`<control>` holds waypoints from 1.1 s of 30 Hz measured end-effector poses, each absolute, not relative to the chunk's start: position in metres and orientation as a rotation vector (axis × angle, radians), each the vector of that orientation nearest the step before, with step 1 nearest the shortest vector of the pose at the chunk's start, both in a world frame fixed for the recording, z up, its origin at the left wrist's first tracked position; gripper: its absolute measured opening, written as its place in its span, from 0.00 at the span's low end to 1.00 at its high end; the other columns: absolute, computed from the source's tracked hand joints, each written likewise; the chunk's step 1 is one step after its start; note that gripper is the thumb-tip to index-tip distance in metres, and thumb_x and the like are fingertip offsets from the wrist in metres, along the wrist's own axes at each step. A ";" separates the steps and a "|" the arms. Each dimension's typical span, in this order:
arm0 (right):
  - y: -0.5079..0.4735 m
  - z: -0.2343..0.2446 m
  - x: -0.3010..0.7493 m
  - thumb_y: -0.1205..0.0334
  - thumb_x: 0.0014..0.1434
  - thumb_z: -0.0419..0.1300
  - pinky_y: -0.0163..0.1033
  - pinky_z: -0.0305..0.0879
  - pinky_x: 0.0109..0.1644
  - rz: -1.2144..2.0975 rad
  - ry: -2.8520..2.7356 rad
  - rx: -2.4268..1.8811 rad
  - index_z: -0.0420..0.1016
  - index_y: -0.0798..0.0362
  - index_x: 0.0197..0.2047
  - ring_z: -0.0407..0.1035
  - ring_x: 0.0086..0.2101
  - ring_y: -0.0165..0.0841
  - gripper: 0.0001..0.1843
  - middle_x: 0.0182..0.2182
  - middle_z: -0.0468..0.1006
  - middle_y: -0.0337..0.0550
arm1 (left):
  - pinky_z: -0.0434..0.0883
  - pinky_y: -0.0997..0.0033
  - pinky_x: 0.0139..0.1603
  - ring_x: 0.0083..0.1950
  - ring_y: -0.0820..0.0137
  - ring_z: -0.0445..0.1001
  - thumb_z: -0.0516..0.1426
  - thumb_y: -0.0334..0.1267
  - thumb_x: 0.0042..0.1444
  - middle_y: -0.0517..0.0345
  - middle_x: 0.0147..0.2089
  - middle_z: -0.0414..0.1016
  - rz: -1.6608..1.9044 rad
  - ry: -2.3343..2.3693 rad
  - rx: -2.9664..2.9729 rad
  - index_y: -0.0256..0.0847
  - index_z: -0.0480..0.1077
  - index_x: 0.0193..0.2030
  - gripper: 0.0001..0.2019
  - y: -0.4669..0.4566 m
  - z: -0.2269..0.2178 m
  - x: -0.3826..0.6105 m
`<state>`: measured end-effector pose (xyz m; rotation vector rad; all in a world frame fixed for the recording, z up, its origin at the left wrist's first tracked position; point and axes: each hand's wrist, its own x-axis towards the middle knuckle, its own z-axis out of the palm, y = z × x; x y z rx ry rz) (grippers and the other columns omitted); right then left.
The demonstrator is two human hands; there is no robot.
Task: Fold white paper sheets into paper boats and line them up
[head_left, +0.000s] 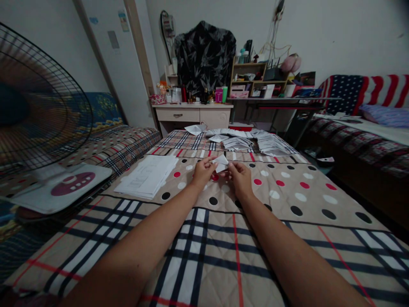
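Observation:
A small folded piece of white paper (221, 162) is held up between my two hands, above the patterned bedspread (236, 192). My left hand (203, 171) grips its left side, thumb on top and fingers behind. On the other side, my right hand (240, 175) pinches the paper's right edge with thumb and forefinger. To the left lies a stack of flat paper sheets (145, 177) with faint print on it. Beyond my hands, rows of folded papers (271, 143) lie packed side by side, and a loose folded sheet (195, 129) is at their left.
A fan (41, 102) with its blades blurred stands at the left on a white base (64, 187). At the back are a cream dresser (191, 114) covered in bottles, a hanging dark shirt (206, 59) and a shelf desk (258, 81). A second bed (367, 136) is at the right.

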<state>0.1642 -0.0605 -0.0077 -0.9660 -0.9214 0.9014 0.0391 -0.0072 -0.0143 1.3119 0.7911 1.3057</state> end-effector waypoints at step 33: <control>-0.058 -0.018 0.167 0.51 0.51 0.63 0.36 0.60 0.31 0.366 -1.254 -1.378 0.76 0.52 0.28 0.68 0.25 0.33 0.12 0.23 0.76 0.39 | 0.73 0.70 0.41 0.40 0.67 0.78 0.61 0.35 0.53 0.51 0.38 0.82 1.519 0.904 1.844 0.38 0.79 0.36 0.06 -0.012 -0.008 0.037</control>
